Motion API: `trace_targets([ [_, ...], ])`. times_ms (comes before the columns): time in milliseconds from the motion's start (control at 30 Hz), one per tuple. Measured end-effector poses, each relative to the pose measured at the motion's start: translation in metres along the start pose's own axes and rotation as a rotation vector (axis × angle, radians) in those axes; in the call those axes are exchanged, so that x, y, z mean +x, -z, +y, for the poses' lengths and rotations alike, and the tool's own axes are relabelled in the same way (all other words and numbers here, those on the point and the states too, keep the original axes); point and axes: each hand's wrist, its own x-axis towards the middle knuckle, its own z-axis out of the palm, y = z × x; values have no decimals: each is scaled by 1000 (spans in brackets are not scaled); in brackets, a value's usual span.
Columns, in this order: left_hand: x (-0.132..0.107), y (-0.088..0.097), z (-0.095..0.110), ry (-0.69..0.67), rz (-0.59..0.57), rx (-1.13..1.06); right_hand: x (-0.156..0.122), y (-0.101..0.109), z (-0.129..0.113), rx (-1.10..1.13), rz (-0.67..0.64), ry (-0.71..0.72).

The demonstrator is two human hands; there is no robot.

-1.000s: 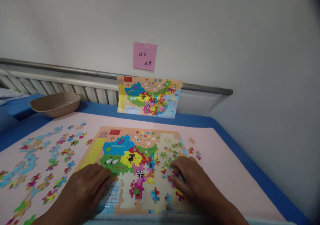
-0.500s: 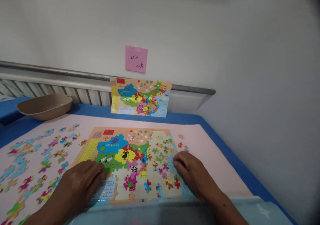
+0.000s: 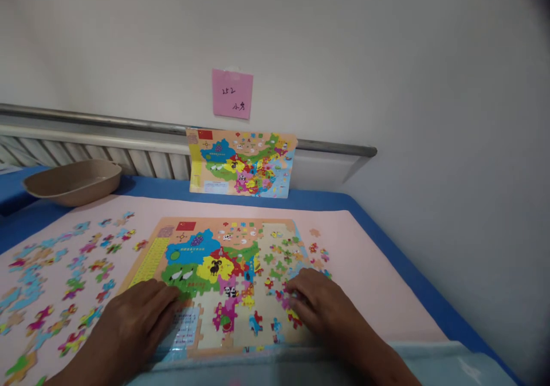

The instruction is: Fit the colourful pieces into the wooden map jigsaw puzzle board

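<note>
A colourful map puzzle board (image 3: 223,271) lies on the pink mat (image 3: 378,283) in front of me, partly filled, with loose pieces scattered over its right half. My left hand (image 3: 129,326) lies flat on the board's lower left corner, fingers stretched out. My right hand (image 3: 320,308) rests on the board's lower right part, its fingertips bent down onto small loose pieces (image 3: 286,300). Whether those fingers grip a piece is hidden.
Many loose puzzle pieces (image 3: 64,277) are spread over the mat to the left. A tan bowl (image 3: 71,181) stands at the back left. A finished reference map (image 3: 240,162) leans against the wall under a pink note (image 3: 232,94). The white wall is close on the right.
My right hand has drifted slightly left and toward me over the loose pieces on the board. My left hand has stayed in place. The view has shifted a little.
</note>
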Motion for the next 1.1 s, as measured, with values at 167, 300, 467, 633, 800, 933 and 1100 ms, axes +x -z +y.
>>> trace_targets([
  [167, 0, -2, 0, -3, 24, 12, 1, 1, -12, -41, -111, -46],
  [300, -3, -4, -1, 20, 2, -5, 2, 1, -13, -32, -152, -82],
  [467, -8, -8, -1, 55, -44, -24, 3, -2, -12, -19, -155, -71],
  [633, -4, -4, 0, 51, -11, -13, 2, -4, -12, -9, -142, -75],
  [800, 1, 2, 1, 19, -23, 3, 0, -9, -6, -30, -96, -81],
  [933, 0, 1, -1, 10, -16, 16, 0, -7, -1, -58, -94, -98],
  [1100, -1, 0, -1, -5, -6, 25, 1, -6, -2, -69, -96, -111],
])
